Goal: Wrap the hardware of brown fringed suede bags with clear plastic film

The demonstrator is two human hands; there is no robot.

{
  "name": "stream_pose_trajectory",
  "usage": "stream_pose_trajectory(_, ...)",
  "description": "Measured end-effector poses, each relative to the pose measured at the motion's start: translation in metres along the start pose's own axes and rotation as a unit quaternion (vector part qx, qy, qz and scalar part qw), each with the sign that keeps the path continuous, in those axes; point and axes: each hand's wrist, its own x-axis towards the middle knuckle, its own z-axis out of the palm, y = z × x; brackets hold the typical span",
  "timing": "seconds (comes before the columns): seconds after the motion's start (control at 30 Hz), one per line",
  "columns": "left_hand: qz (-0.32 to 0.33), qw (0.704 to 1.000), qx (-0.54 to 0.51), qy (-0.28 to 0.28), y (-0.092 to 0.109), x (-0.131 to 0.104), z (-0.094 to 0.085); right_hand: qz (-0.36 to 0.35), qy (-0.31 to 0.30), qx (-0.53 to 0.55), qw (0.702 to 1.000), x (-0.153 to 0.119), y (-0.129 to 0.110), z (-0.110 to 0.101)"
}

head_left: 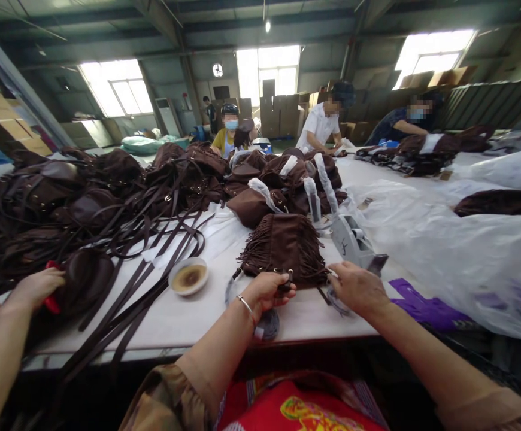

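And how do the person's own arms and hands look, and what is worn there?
The left hand and right hand are without gloves. A thin, silvery round bangle circles the left wrist; none shows on the right. A loose brown patterned fabric sleeve ends near the left elbow.

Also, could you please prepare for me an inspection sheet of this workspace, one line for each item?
Surface: table with whitish top.
Job's things: fringed brown bag, eyelets along its near edge.
Clutter: heaped brown bags and loose dark straps at left; bowl with brownish contents; apparent tape dispenser; clear plastic and purple plastic at right.
Hands: left hand pinches a small dark piece at the bag's near edge; right hand at its right corner, grip unclear.
Cables: nothing seen on the table.
Surroundings: another person's hand at left; co-workers across; stacked cartons behind.
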Motion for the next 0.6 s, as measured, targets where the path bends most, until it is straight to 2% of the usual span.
stream_pose_trajectory(0.07, 0.002, 1.0, -0.003, -0.006, -0.001, 0.0, 0.0, -0.009, 0.01, 0.139, 0.99, -0.005, -0.015, 0.003)
stream_pose_trajectory(0.13, 0.005, 1.0, -0.004, -0.011, -0.002, -0.001, 0.0, 0.005, -0.038, 0.261, 0.965, -0.01, -0.033, 0.013)
stream_pose_trajectory(0.2, 0.008, 1.0, -0.006, -0.015, -0.003, -0.002, -0.001, 0.041, -0.088, 0.313, 0.945, -0.015, -0.047, 0.026)
stream_pose_trajectory(0.27, 0.008, 1.0, -0.01, -0.016, -0.004, -0.003, -0.002, 0.039, -0.081, 0.295, 0.951, -0.017, -0.053, 0.037)
stream_pose_trajectory(0.33, 0.006, 1.0, -0.018, -0.015, -0.002, -0.004, -0.001, -0.003, -0.047, 0.232, 0.972, -0.017, -0.055, 0.044)
stream_pose_trajectory(0.4, 0.002, 0.999, -0.03, -0.016, 0.002, -0.005, 0.002, -0.034, -0.049, 0.157, 0.986, -0.015, -0.057, 0.047)
stream_pose_trajectory(0.5, 0.0, 0.998, -0.054, -0.024, 0.012, -0.007, 0.007, -0.014, -0.097, 0.091, 0.991, -0.012, -0.063, 0.051)
stream_pose_trajectory(0.6, 0.011, 0.996, -0.079, -0.032, 0.023, -0.01, 0.01, 0.025, -0.067, 0.109, 0.991, -0.014, -0.069, 0.058)
